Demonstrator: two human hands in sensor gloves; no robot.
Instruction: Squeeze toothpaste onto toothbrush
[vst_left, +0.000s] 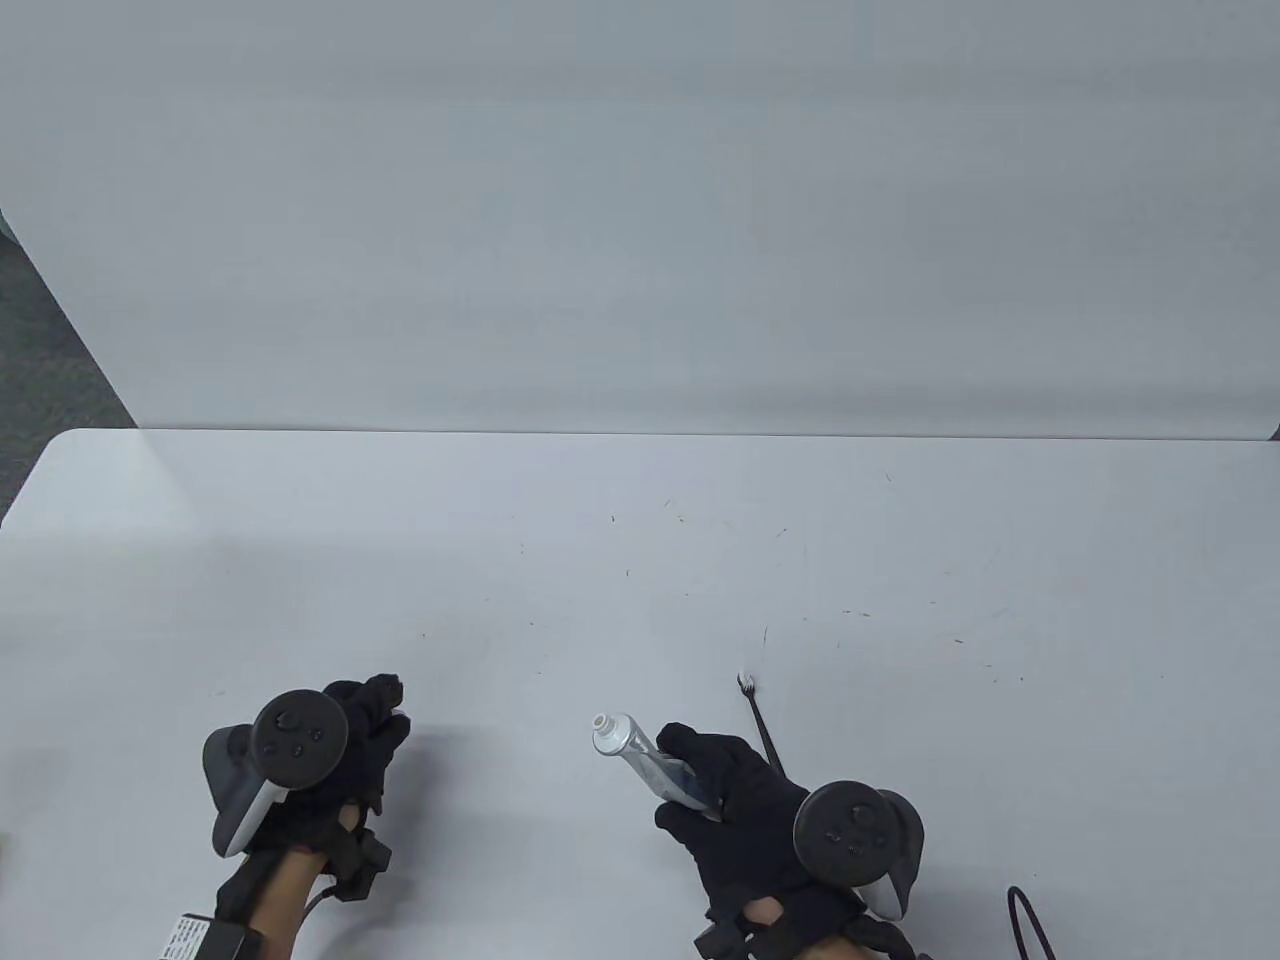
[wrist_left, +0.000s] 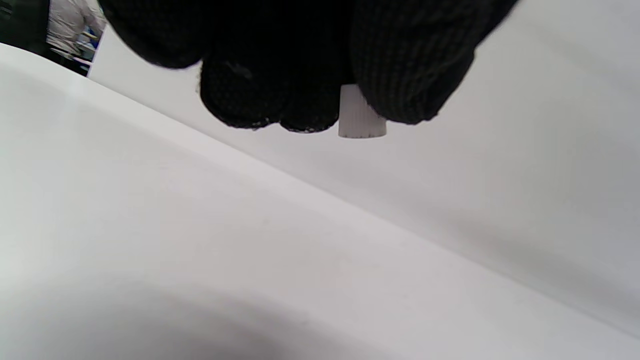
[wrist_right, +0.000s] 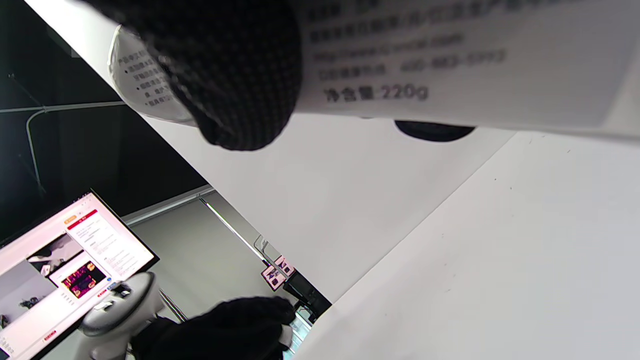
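Fingers of right hand (vst_left: 745, 800) grip one tube (vst_left: 650, 760); left hand (vst_left: 345, 745) pinches one cap (wrist_left: 361, 115); one toothbrush (vst_left: 760, 715).

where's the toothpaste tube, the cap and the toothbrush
toothpaste tube (vst_left: 640, 752), table view, on its silver shoulder
cap (wrist_left: 361, 116), left wrist view, on its ribbed white side
toothbrush (vst_left: 747, 684), table view, on its bristle head
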